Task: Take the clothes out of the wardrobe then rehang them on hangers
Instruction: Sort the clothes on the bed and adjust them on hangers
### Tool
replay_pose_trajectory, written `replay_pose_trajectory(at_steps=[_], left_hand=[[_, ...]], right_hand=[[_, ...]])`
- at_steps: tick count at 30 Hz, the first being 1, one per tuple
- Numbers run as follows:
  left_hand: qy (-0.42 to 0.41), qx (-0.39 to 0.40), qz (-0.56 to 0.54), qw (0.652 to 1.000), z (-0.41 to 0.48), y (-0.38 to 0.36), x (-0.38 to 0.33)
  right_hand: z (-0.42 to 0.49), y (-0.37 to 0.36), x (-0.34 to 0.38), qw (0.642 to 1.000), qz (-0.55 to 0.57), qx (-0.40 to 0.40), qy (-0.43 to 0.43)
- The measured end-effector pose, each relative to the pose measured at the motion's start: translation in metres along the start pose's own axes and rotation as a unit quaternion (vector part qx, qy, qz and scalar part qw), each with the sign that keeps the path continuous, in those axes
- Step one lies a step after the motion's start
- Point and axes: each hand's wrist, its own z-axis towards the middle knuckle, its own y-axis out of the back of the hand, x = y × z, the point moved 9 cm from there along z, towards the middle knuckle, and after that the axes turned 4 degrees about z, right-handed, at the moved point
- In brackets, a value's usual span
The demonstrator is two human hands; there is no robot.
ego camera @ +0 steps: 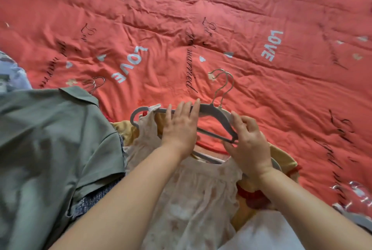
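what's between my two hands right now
In the head view, the grey hanger bridges the gap: the left hand rests flat on it, the right hand pinches its end, and the red quilt shows through its frame.

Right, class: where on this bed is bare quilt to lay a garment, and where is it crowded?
Bare red quilt stretches beyond the hanger hooks across the far half, and right of the right hand. A strip lies between the green shirt and the grey hanger. The near side is crowded: green shirt, white lace top and yellow garment overlap.
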Motion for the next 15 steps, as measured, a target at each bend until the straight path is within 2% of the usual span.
replay_pose_trajectory(at_steps=[4, 9, 12, 15], left_hand=[[-0.011, -0.044, -0.021, 0.999, -0.020, 0.057, 0.005], [-0.030, -0.063, -0.028, 0.997, -0.070, 0.132, 0.018], [-0.038, -0.137, -0.024, 0.990, -0.110, 0.180, 0.033], [-0.031, -0.252, -0.027, 0.967, -0.153, 0.231, 0.052]], right_hand=[[-0.005, 0.053, 0.040, 0.999, 0.011, -0.034, 0.014], [-0.018, 0.117, 0.104, 0.997, 0.021, -0.058, 0.054], [-0.024, 0.148, 0.149, 0.992, 0.027, -0.071, 0.101], [-0.026, 0.178, 0.193, 0.986, 0.044, -0.090, 0.135]])
